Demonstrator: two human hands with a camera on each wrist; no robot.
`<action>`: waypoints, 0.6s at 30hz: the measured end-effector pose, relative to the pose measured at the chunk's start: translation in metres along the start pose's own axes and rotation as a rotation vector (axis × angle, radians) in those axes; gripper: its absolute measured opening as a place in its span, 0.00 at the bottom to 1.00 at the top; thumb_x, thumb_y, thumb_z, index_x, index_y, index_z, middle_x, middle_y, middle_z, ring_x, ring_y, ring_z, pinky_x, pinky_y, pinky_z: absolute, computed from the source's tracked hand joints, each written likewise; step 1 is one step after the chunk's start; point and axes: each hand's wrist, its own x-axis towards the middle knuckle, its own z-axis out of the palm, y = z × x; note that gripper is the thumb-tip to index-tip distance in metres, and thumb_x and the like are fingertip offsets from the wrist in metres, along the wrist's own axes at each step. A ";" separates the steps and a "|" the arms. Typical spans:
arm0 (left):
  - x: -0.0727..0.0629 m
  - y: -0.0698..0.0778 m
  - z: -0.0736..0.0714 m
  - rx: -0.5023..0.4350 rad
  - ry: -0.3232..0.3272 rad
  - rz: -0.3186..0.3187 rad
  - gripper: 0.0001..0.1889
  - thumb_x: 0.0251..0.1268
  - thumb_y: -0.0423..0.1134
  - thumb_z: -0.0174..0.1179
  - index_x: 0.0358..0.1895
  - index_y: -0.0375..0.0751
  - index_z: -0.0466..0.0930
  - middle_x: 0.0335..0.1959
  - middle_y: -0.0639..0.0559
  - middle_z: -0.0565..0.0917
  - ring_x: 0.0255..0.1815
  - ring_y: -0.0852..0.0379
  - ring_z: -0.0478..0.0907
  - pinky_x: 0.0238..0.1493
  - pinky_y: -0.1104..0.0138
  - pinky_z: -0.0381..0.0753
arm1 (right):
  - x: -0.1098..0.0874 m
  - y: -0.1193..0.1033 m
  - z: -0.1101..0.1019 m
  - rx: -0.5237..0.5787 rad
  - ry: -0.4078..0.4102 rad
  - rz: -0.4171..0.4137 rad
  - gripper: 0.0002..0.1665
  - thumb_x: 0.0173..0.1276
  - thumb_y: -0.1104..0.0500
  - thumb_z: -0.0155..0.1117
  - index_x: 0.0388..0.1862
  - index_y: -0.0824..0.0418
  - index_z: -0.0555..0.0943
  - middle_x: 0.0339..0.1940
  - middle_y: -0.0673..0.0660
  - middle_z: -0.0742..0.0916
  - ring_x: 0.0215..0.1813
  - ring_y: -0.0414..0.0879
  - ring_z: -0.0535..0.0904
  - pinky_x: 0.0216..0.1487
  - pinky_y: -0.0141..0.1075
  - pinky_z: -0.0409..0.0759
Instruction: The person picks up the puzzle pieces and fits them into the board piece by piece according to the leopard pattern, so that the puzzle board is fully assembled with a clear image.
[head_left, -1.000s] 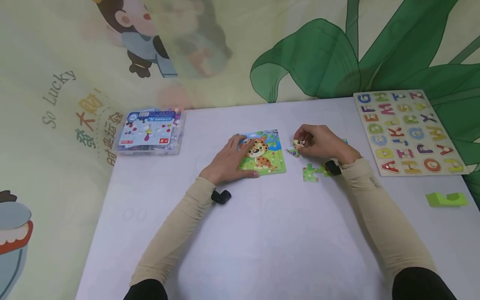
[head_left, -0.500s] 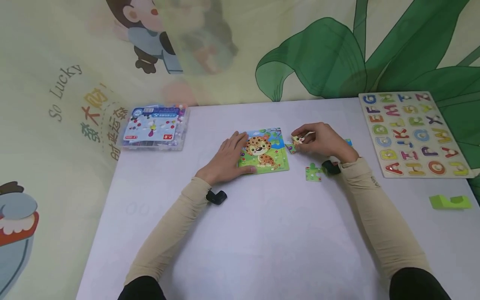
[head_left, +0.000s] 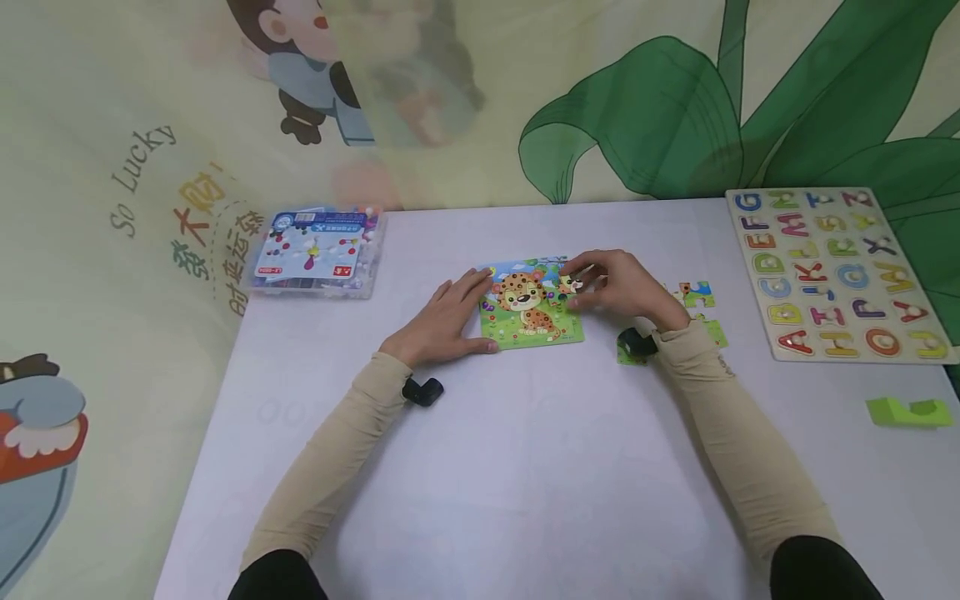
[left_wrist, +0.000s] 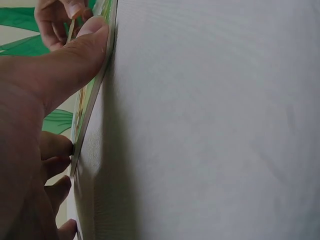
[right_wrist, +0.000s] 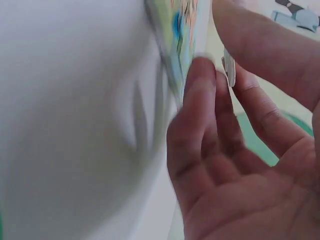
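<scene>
A small puzzle board with a cartoon leopard on green and blue lies on the white table. My left hand rests at its left side, fingers extended; in the left wrist view the thumb lies on the board near its edge. Over the board's upper right part, my right hand pinches a jigsaw piece printed with an animal face. The right wrist view catches this piece edge-on between thumb and fingers, partly hidden.
Loose jigsaw pieces lie right of the board, some partly covered by the right forearm. An alphabet board sits at the back right, near a green block. A clear plastic box stands at the back left.
My right hand has carried the jigsaw piece leftward from beside the board to over its right part. The left hand has stayed at the board's left side, its fingers shifting slightly outward.
</scene>
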 end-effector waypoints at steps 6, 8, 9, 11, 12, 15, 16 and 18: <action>0.001 0.000 -0.001 0.026 -0.006 -0.005 0.59 0.68 0.66 0.67 0.88 0.41 0.42 0.90 0.48 0.44 0.91 0.48 0.37 0.89 0.48 0.39 | 0.011 -0.013 0.018 -0.007 -0.024 -0.031 0.28 0.60 0.62 0.84 0.60 0.62 0.88 0.50 0.61 0.87 0.47 0.54 0.83 0.47 0.40 0.79; 0.001 0.000 -0.001 0.033 -0.006 -0.005 0.60 0.67 0.67 0.67 0.88 0.41 0.42 0.90 0.48 0.45 0.91 0.47 0.37 0.89 0.47 0.39 | 0.015 -0.018 0.024 -0.001 -0.038 -0.037 0.28 0.60 0.61 0.84 0.60 0.63 0.87 0.48 0.61 0.87 0.47 0.54 0.82 0.49 0.41 0.80; 0.001 0.001 -0.002 0.036 -0.007 -0.005 0.60 0.67 0.67 0.67 0.88 0.41 0.42 0.90 0.47 0.45 0.91 0.47 0.37 0.89 0.47 0.40 | 0.016 -0.020 0.028 0.002 -0.045 -0.036 0.28 0.60 0.61 0.84 0.59 0.63 0.87 0.47 0.61 0.87 0.47 0.54 0.82 0.51 0.42 0.80; 0.002 0.001 -0.002 0.045 -0.007 -0.006 0.61 0.66 0.68 0.68 0.88 0.40 0.42 0.90 0.47 0.46 0.91 0.47 0.38 0.89 0.47 0.41 | 0.020 -0.024 0.034 -0.008 -0.054 -0.046 0.27 0.61 0.60 0.84 0.59 0.63 0.87 0.46 0.61 0.88 0.47 0.53 0.82 0.53 0.43 0.80; 0.002 0.001 -0.002 0.049 -0.006 -0.006 0.61 0.66 0.68 0.68 0.88 0.40 0.43 0.90 0.47 0.46 0.91 0.47 0.38 0.89 0.47 0.41 | 0.021 -0.026 0.037 -0.013 -0.055 -0.047 0.27 0.60 0.60 0.85 0.58 0.63 0.87 0.46 0.60 0.88 0.47 0.53 0.82 0.53 0.43 0.81; 0.003 0.001 -0.003 0.061 -0.001 -0.006 0.61 0.64 0.69 0.69 0.88 0.39 0.44 0.90 0.47 0.48 0.91 0.47 0.38 0.89 0.47 0.42 | 0.025 -0.032 0.046 -0.021 -0.057 -0.048 0.26 0.59 0.60 0.85 0.56 0.64 0.87 0.45 0.60 0.88 0.46 0.53 0.82 0.52 0.43 0.81; 0.003 0.002 -0.004 0.064 0.002 -0.007 0.61 0.64 0.69 0.69 0.88 0.39 0.45 0.90 0.47 0.48 0.91 0.47 0.39 0.89 0.46 0.43 | 0.026 -0.034 0.048 -0.027 -0.059 -0.052 0.26 0.59 0.60 0.85 0.56 0.64 0.87 0.45 0.60 0.89 0.45 0.52 0.83 0.52 0.43 0.81; 0.003 0.002 -0.004 0.063 0.008 -0.008 0.61 0.63 0.69 0.70 0.87 0.39 0.47 0.89 0.47 0.50 0.91 0.47 0.39 0.89 0.45 0.43 | 0.028 -0.037 0.053 -0.033 -0.063 -0.056 0.26 0.59 0.60 0.85 0.56 0.64 0.87 0.44 0.60 0.89 0.44 0.52 0.83 0.51 0.42 0.81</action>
